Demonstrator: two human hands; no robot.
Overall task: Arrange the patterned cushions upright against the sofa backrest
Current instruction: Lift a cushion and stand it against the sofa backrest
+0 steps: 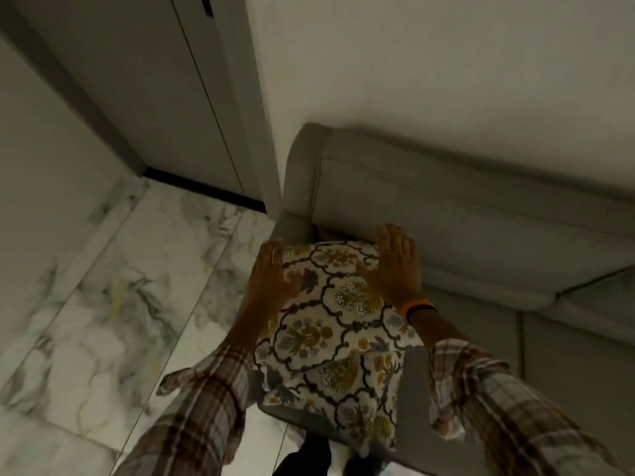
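Note:
A white cushion with a dark lattice and yellow flowers (330, 304) lies at the left end of the grey sofa, its far edge near the backrest (464, 207). My left hand (271, 280) presses flat on its left side, fingers together. On its right side lies my right hand (395, 266), flat, with an orange band at the wrist. A second cushion of the same pattern (343, 389) sits under and in front of the first, partly hidden by it. Both lie beside the sofa's armrest (302, 173).
The sofa seat (567, 355) stretches to the right. A white wall stands behind the backrest. To the left is marble floor (120, 304) and a closed door (137, 80) with a dark threshold. My plaid sleeves fill the lower corners.

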